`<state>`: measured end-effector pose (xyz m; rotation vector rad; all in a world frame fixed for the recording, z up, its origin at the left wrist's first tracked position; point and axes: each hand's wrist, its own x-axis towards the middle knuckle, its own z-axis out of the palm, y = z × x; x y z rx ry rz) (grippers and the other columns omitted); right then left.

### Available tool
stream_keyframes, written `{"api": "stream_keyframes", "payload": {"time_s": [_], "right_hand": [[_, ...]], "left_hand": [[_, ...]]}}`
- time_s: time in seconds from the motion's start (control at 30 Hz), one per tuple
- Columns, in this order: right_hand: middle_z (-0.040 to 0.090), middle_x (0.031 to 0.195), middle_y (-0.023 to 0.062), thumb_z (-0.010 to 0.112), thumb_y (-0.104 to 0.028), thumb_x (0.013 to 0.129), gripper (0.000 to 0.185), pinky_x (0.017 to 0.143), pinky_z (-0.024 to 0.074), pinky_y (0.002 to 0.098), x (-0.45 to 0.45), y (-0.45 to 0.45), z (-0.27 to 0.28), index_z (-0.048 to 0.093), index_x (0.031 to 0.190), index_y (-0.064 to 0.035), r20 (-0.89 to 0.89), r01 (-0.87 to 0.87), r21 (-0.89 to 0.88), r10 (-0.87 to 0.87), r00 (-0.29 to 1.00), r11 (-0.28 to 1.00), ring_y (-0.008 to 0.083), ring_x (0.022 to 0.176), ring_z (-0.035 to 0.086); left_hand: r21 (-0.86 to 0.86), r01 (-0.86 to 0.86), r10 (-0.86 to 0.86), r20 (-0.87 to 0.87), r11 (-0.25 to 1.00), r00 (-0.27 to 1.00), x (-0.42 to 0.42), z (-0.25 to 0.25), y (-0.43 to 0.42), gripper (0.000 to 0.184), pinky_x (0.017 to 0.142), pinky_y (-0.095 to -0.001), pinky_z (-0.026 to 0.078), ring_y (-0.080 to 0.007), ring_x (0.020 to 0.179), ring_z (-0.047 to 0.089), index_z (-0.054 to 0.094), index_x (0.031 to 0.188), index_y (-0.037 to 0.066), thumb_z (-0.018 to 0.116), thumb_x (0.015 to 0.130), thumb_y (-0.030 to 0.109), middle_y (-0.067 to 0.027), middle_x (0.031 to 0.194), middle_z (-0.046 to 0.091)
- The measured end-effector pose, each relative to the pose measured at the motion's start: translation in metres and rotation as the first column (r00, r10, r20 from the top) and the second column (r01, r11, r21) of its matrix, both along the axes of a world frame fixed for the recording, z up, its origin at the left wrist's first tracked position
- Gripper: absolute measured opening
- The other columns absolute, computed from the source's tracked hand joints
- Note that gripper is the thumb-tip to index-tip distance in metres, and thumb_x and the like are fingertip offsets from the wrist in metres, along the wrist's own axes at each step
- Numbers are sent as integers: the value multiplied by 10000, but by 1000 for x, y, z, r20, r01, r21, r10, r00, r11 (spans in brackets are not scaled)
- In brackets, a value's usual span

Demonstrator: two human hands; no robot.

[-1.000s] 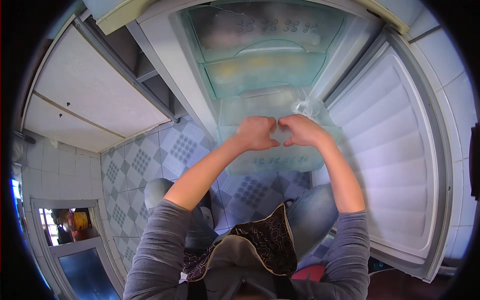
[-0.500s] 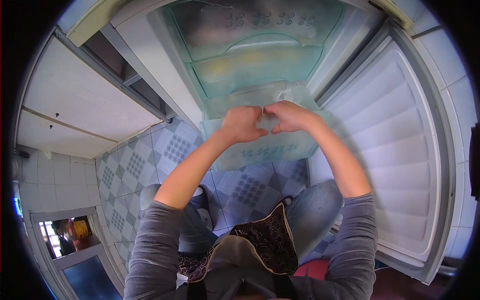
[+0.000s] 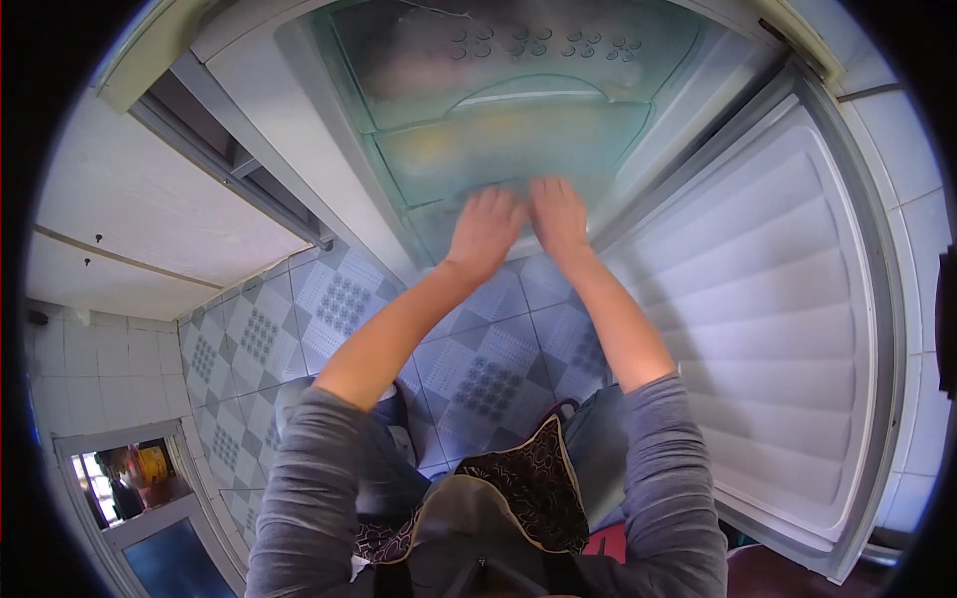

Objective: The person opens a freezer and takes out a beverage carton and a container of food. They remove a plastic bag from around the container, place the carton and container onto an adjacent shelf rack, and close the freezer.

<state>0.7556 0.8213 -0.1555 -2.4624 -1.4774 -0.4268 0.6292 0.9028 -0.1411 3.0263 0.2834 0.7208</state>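
Ahead of me is an open freezer compartment with stacked translucent green drawers. The bottom drawer point(image 3: 427, 227) sits back in the cabinet, its front partly hidden by my hands. My left hand point(image 3: 485, 231) lies against that front, fingers pointing up and slightly blurred. Close beside it, my right hand point(image 3: 559, 213) rests on the same drawer front with its fingers stretched upward. Just above is the middle drawer point(image 3: 518, 135), frosted, with something yellowish behind it. The top drawer point(image 3: 558, 45) has round markings and pale and pinkish contents behind its front.
The freezer door point(image 3: 768, 329) stands wide on the right, its ribbed white inner side facing me. White cupboard doors point(image 3: 150, 189) line the left. Patterned floor tiles point(image 3: 488, 379) lie beneath the drawers, between my knees. A red object point(image 3: 605, 543) is beside me at lower right.
The bottom drawer, pulled out before, has slid back into the freezer. Both hands moved forward with it, their fingers now extended upward, and floor tiles show where the drawer was.
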Motion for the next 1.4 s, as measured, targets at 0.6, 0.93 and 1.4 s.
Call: {"api": "stream_keyframes", "payload": {"time_s": [0.6, 0.93, 1.4], "right_hand": [[596, 1047, 205, 646, -270, 745, 402, 823, 466, 383, -27, -10, -20, 585, 1037, 0, -551, 176, -23, -160, 819, 984, 311, 966, 583], [590, 1000, 141, 662, -268, 764, 474, 808, 465, 352, -14, 9, 18, 505, 1121, 1, -770, 332, 300, 22, 637, 894, 262, 931, 582], [413, 1183, 180, 583, -202, 757, 475, 874, 432, 436, 3, 54, 42, 384, 1138, 0, -687, 828, -90, 567, -454, 553, 291, 1092, 446]], "left_hand": [[-684, 727, 39, 730, 67, 683, -148, 304, -42, 291, 854, -320, 421, -291, 1000, 535, 536, 1064, -84, 396, 889, 103, -201, 1001, 572], [-724, 690, 49, 690, 11, 722, -179, 349, -36, 302, 894, -343, 367, -280, 1056, 467, 525, 1095, -72, 402, 896, 119, -182, 1071, 522], [-929, 200, -128, 249, -311, 960, -195, 414, -80, 322, 950, -376, 290, -265, 1135, 372, 509, 1139, -55, 411, 904, 142, -156, 1168, 453]]}}
